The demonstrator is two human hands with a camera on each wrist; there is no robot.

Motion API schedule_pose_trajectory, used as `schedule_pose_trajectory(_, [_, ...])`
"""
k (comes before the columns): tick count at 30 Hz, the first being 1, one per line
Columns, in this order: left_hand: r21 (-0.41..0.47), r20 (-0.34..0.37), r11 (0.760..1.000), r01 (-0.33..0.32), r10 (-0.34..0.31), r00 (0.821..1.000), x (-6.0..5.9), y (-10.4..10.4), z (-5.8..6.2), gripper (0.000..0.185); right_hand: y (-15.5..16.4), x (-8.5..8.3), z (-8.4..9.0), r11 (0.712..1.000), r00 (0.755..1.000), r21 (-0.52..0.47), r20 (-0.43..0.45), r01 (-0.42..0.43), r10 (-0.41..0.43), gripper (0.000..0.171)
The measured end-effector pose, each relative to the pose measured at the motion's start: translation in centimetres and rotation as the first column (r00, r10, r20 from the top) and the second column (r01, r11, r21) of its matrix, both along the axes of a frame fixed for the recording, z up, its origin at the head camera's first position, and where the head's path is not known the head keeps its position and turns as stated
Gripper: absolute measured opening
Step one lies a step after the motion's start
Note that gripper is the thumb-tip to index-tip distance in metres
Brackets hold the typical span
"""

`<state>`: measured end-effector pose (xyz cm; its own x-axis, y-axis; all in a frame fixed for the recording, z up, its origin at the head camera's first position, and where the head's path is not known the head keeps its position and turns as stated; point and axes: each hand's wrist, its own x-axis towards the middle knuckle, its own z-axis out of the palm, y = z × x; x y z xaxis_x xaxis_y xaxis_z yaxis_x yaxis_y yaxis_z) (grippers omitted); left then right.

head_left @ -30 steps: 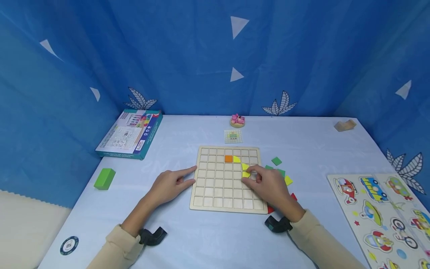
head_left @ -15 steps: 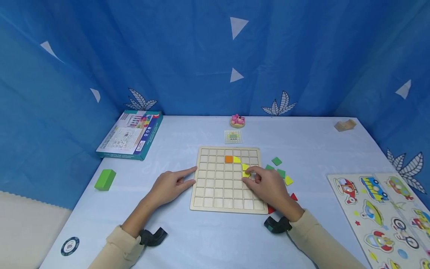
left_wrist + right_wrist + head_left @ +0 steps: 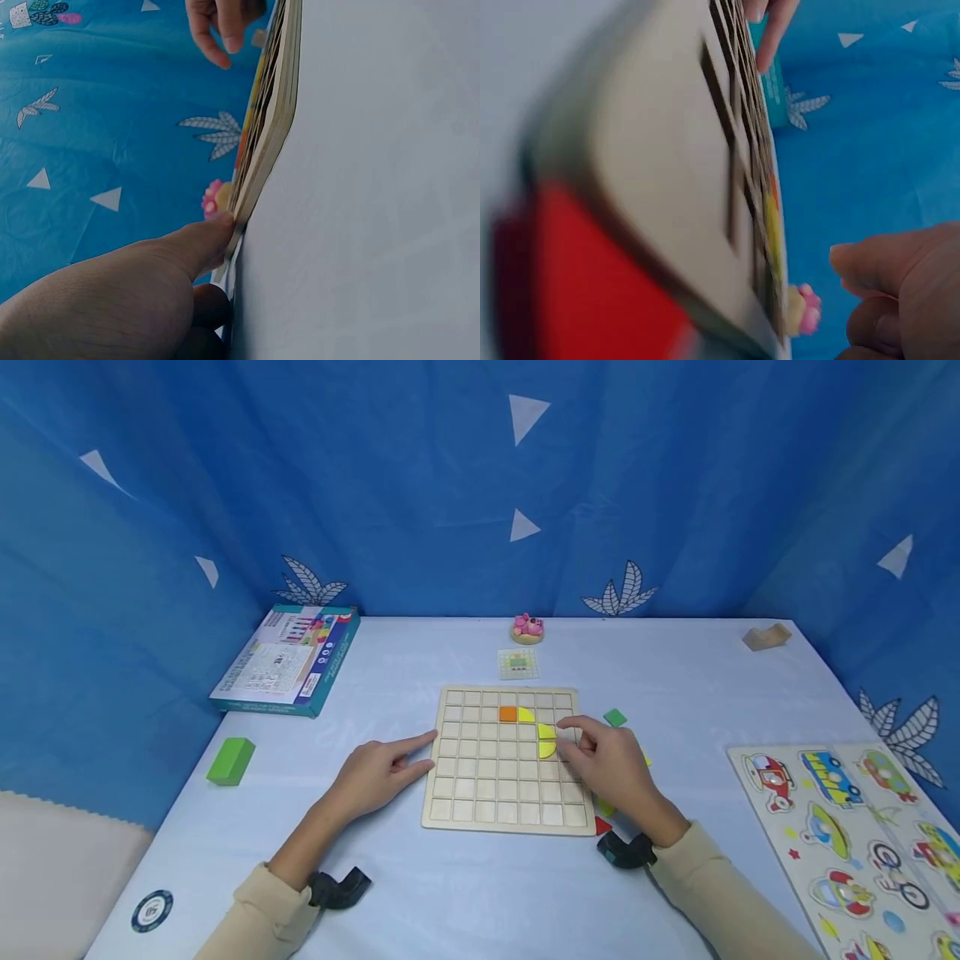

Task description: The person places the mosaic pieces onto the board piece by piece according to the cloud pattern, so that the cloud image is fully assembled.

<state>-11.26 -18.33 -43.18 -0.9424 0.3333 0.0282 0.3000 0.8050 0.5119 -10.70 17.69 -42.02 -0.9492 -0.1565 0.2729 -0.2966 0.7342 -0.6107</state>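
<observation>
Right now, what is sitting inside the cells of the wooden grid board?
The wooden grid board holds an orange square and three yellow pieces. The right hand covers some right-side cells, so their contents cannot be seen.

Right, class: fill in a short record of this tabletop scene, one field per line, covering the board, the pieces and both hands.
Board: wooden grid board, flat on the table
Pieces on board: orange square, three yellow pieces
Loose pieces: green square right of the board; red piece by its near right corner
Left hand: fingers straight, fingertip at the board's left edge
Right hand: over the board's right side, beside the yellow pieces, holding nothing visible
Elsewhere: green block, game box, vehicle puzzle
</observation>
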Motion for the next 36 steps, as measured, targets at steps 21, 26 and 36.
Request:
schedule_pose_trajectory(21, [0.013, -0.015, 1.0, 0.006, -0.006, 1.0, 0.0, 0.0, -0.2, 0.049, 7.8, -2.4, 2.9, 0.995, 0.995, 0.071, 0.053, 0.075, -0.079, 0.031])
schedule_pose_trajectory(26, [0.012, -0.007, 1.0, 0.004, -0.004, 1.0, 0.0, 0.1, -0.2, 0.05, 9.2, -2.3, 3.2, 0.99, 0.984, 0.129, 0.159, 0.058, -0.078, 0.033])
schedule_pose_trajectory(36, [0.004, 0.007, 1.0, 0.001, -0.001, 1.0, 0.0, 0.1, 0.1, 0.05, 11.1, -2.0, 4.4, 0.972, 0.921, 0.203, 0.389, -0.117, 0.029, 0.031])
